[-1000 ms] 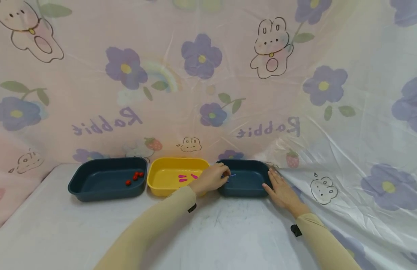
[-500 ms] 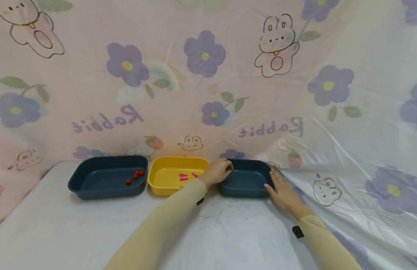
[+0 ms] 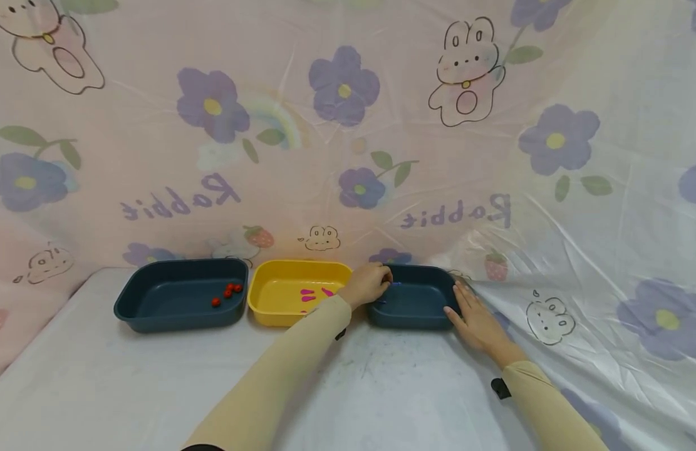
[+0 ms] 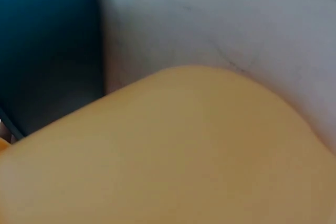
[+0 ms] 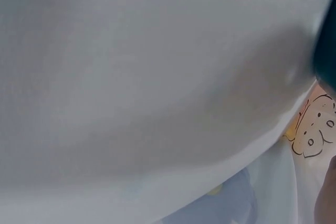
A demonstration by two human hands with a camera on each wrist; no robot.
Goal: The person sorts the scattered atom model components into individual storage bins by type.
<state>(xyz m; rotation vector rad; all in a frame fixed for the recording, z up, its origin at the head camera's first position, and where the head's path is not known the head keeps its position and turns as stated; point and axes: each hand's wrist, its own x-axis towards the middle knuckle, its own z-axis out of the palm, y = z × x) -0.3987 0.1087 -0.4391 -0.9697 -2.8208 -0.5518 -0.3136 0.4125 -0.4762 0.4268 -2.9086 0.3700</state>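
In the head view my left hand [image 3: 368,283] reaches over the left wall of the right-hand dark blue tray [image 3: 410,322]. Its fingers are curled, and a thin blue piece [image 3: 396,284] sticks out at the fingertips, apparently pinched; its exact kind is too small to tell. A second small blue piece [image 3: 381,302] lies on that tray's floor below the hand. My right hand [image 3: 478,322] rests with fairly straight fingers against the tray's right rim. A tan sleeve [image 4: 173,150] fills most of the left wrist view, hiding the left fingers.
Left of the hands stands a yellow tray [image 3: 269,318] with several magenta pieces [image 3: 307,299], partly behind the left forearm. Farther left, another dark blue tray [image 3: 181,321] holds several red balls [image 3: 215,302]. A patterned cloth [image 3: 280,188] hangs behind the white table [image 3: 128,382].
My left hand has shifted right and slightly up, carrying the thin blue piece toward the tray's back left. The right hand stays at the rim. The head view has moved a little.
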